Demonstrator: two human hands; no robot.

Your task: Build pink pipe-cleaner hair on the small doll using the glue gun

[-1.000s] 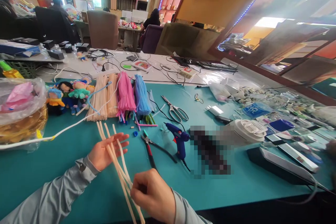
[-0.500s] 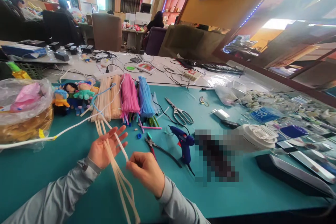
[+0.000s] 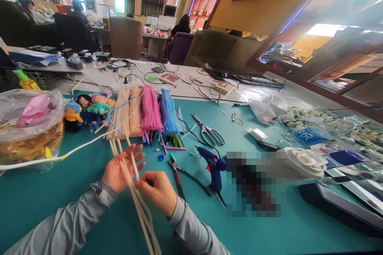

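Observation:
Several pale peach pipe cleaners [image 3: 139,207] run across the palm of my left hand [image 3: 119,171], fingers stretched out and spread beneath them. Their far ends reach a peach bundle [image 3: 118,115]; the near ends hang toward me. Just right of that palm, my right hand [image 3: 158,191] is closed in a pinch on one pipe cleaner [image 3: 134,163], which bends near its fingertips. Beyond my hands lie a second peach bundle [image 3: 135,117], a pink bundle [image 3: 151,109] and a blue bundle [image 3: 170,111] of pipe cleaners.
Right of my hands lie pliers [image 3: 178,179], a blue glue gun [image 3: 214,165] and scissors [image 3: 209,131]. A white cable [image 3: 86,141] crosses the green mat [image 3: 89,175] at left, near small dolls [image 3: 98,107] and a plastic bag [image 3: 30,123]. Clutter [image 3: 317,127] covers the right side.
My right hand has moved left, closer to my left palm, with the pinched pipe cleaner. The view has shifted slightly, so the table's things sit a little further right.

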